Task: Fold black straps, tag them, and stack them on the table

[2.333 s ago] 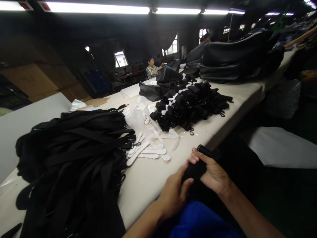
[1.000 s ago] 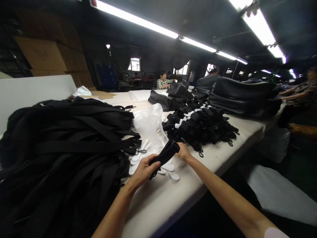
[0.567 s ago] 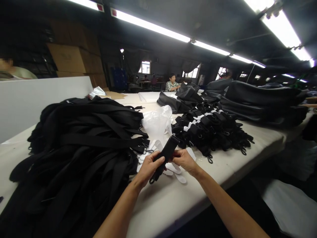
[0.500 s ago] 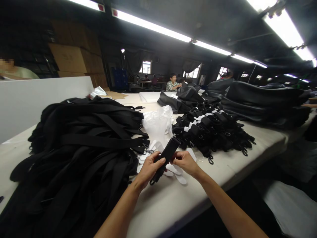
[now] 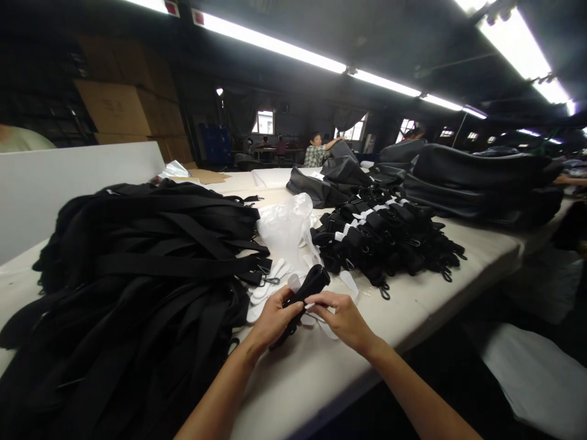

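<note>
My left hand [image 5: 276, 319] is closed around a folded black webbing strap [image 5: 312, 282], held at a slant above the table. My right hand [image 5: 340, 318] is closed in a pinch on a white strip at the strap's right side. A rounded white end of that strip appears to stick up behind the strap, above my left fingers. Beneath and beside my hands lie several loose white strips [image 5: 260, 294], some with toothed edges. To the left is a big heap of loose black straps [image 5: 151, 266] with metal clips.
Folded straps bound with white strips [image 5: 380, 235] are piled on the right. A crumpled clear plastic bag [image 5: 288, 229] lies between the piles on the pale table [image 5: 440, 299]. Black bags [image 5: 472, 183] are stacked farther back. A co-worker [image 5: 316, 151] stands beyond the table.
The folded strap has turned in my left hand, from its flat face toward its edge. My right hand's fingers have come round to its near side with the white strip. The camera view has shifted slightly.
</note>
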